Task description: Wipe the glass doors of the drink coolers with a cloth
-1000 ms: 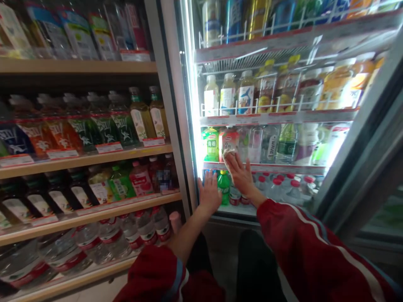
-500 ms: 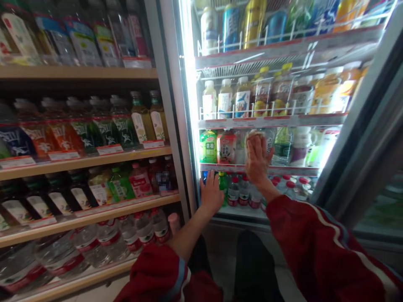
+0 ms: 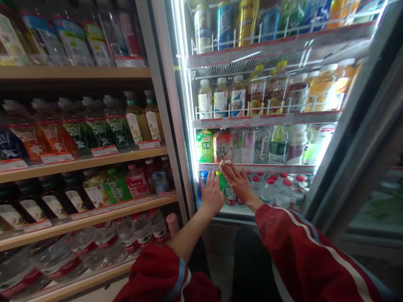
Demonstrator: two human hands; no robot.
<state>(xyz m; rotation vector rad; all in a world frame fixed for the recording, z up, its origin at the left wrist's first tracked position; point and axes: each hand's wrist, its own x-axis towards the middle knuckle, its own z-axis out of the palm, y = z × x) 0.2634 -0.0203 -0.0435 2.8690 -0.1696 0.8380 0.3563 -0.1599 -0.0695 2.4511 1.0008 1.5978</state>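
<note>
My left hand (image 3: 212,195) lies flat against the glass door (image 3: 247,56) of a lit drinks fridge, fingers pointing up and slightly apart, nothing in it. To its right, my right hand (image 3: 240,183) presses a crumpled, pale brownish cloth (image 3: 224,163) against the same glass. Most of the cloth is hidden under the fingers; only a bit shows past the fingertips. Behind the glass, close to the cloth, stand a red-labelled bottle (image 3: 223,146) and a green bottle (image 3: 205,146). Red-capped water bottles (image 3: 286,193) stand on the bottom level, partly covered by my right hand.
Open wooden shelves (image 3: 94,160) with rows of drink bottles run along the left. A grey upright frame (image 3: 168,109) separates them from the fridge. On the right is the dark door frame (image 3: 349,109). My dark-trousered knees (image 3: 252,260) are close below the fridge.
My right hand has slid down and left across the glass with the cloth, now near my left hand. Bottles it covered are visible. The view has shifted slightly; my left hand stays in place.
</note>
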